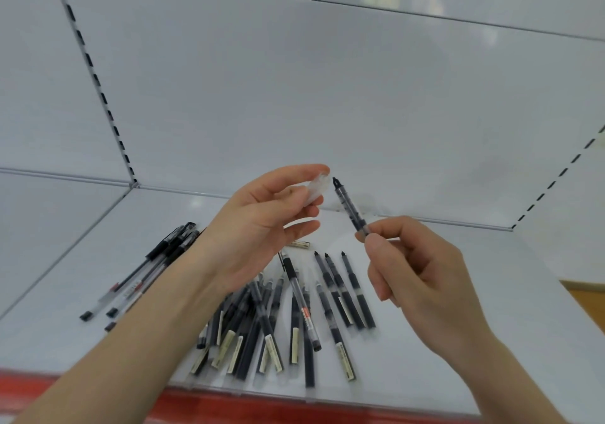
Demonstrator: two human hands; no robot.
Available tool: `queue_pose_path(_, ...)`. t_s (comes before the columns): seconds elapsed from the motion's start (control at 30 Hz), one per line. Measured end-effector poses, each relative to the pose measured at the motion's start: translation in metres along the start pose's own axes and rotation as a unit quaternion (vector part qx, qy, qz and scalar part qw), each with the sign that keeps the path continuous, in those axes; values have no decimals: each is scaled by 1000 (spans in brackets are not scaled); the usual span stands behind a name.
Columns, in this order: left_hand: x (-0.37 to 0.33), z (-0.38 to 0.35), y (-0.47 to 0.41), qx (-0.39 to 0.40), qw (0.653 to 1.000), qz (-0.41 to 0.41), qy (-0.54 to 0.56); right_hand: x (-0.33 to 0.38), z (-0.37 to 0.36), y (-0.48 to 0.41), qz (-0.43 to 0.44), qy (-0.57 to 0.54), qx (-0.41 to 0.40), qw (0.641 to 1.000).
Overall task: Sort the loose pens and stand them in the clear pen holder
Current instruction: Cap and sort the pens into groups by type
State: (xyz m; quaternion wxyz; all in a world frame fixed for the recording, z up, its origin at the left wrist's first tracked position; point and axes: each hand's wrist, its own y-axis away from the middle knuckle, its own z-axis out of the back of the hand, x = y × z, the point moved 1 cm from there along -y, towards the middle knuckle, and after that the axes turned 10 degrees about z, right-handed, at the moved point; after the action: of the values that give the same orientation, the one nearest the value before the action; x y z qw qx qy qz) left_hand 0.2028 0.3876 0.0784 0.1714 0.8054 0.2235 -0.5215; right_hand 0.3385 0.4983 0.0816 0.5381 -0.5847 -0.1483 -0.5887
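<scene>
Your left hand (262, 223) is raised above the shelf (458, 341), palm turned toward you. Its thumb and forefinger pinch a clear cap (316, 187); the other fingers are loosely curled beneath it. Your right hand (419, 276), at 4 o'clock from the left, grips the lower end of an uncapped pen (348, 205) between thumb and fingertips. The pen slants up toward 11 o'clock, and its dark tip sits just beside the cap without touching it.

Below your hands, a pile of pens (262, 318) lies on the shelf at 6 o'clock. They are dark barrels with pale labels, crossing one another, with most tips pointing away from you. At 5 o'clock from the pile's top, three uncapped pens (344, 289) lie side by side, nearly parallel. At 9 o'clock, partly hidden by your left forearm, a separate bunch of capped pens (163, 243) with clear barrels lies on a slant, and these pens touch one another.

The shelf is white with a red front edge (229, 404) nearest you. A white back panel (294, 96) rises behind it, and a slotted upright (95, 76) runs down the panel at 10 o'clock.
</scene>
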Motion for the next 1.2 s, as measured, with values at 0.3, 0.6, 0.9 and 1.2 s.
queue_pose_path(0.3, 3, -3, 3, 12, 999, 41, -8, -1, -4, 1, -12, 7, 12, 1000)
queue_pose_path(0.6, 1, -1, 4, -18, 998, 43, 34, 1, -6, 3, -7, 0, 3, 1000)
queue_pose_path(0.9, 2, 2, 0, -70, 994, 20, 80, -1, -13, 9, -15, 33, 64, 997)
queue_pose_path(1.2, 3, -3, 3, -133, 990, -39, -35, -2, -14, 6, -38, 37, 48, 997)
